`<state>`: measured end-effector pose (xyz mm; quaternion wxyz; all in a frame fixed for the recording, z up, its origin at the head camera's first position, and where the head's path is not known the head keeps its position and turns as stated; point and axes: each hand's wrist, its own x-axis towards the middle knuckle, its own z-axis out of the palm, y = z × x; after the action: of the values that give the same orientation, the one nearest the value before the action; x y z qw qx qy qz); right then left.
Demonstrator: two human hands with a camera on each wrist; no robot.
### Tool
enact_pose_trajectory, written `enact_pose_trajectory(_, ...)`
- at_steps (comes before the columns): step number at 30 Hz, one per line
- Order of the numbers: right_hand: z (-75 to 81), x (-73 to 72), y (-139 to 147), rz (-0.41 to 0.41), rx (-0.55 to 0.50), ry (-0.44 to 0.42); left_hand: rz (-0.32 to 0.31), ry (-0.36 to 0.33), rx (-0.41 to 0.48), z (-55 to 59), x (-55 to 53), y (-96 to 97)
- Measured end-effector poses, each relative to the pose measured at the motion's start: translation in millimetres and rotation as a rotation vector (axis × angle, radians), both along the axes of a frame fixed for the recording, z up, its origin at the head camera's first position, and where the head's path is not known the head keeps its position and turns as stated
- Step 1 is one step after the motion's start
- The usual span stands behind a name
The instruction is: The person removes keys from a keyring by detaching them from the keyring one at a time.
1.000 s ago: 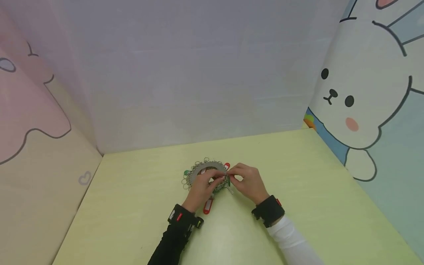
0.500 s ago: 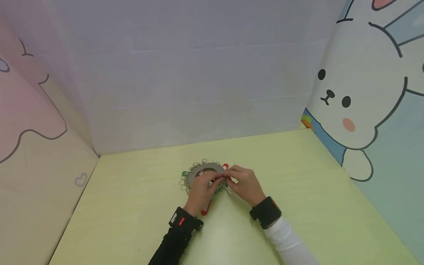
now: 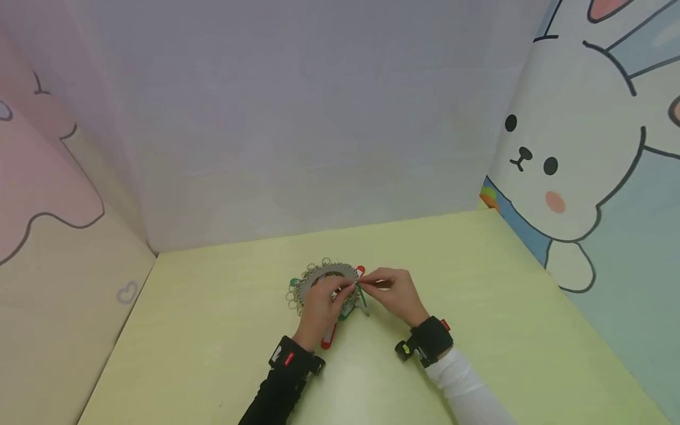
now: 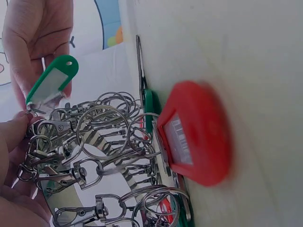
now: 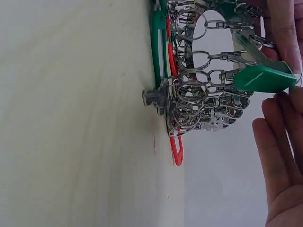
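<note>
A round metal ring holder [image 3: 303, 289] on the table carries many small snap hooks and split rings with key tags. My left hand [image 3: 320, 304] reaches over its near side, thumb and fingers pinching metal hooks [image 4: 59, 125] at its rim. My right hand [image 3: 398, 295] meets it at the right edge, thumb and forefinger pinching by the small ring of a green key tag [image 4: 49, 82]. That green tag tilts between the two hands in both wrist views. The fingertips nearly touch, hiding the exact point of contact.
A red key tag [image 3: 328, 336] with a white label lies toward me on the yellow table [image 3: 212, 330]; another red tag [image 3: 360, 271] is at the holder's far right. Green tags [image 5: 158, 47] hang underneath. A white curtain [image 3: 319, 118] backs the table.
The green key tag by the right fingertips now shows hanging below them, where the fingers covered it half a second ago. Both hands stay at the holder's right edge; the view has shifted slightly.
</note>
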<state>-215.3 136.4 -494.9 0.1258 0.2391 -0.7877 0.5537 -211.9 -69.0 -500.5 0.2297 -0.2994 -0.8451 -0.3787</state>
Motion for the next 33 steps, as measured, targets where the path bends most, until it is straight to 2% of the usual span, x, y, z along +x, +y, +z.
enact_pose_trajectory(3, -4.3, 1.0, -1.5, 0.035, -0.048, -0.073, 0.003, -0.002, 0.001, -2.2, 2.3, -2.6)
enact_pose_trajectory(7, -7.1, 0.6, -3.3, 0.042, -0.083, -0.082, -0.007, 0.002, 0.010, -2.4, 2.5, -3.7)
enact_pose_trajectory(12, -7.5, 0.8, -5.1, -0.004, -0.087, -0.005, -0.016, 0.009, 0.011, -2.8, 0.5, -3.1)
enact_pose_trajectory(18, -5.8, 3.1, -11.3, -0.067, -0.041, 0.086, -0.023, -0.018, 0.027, -1.3, 0.4, -3.8)
enact_pose_trajectory(26, 14.9, 15.3, -16.4, -0.106, -0.027, 0.158, -0.030, 0.002, 0.018, -3.0, -1.5, -2.9)
enact_pose_trajectory(33, -5.3, 3.8, -11.9, -0.111, -0.031, 0.185, -0.048, -0.009, 0.031, -2.8, -1.5, -2.8)
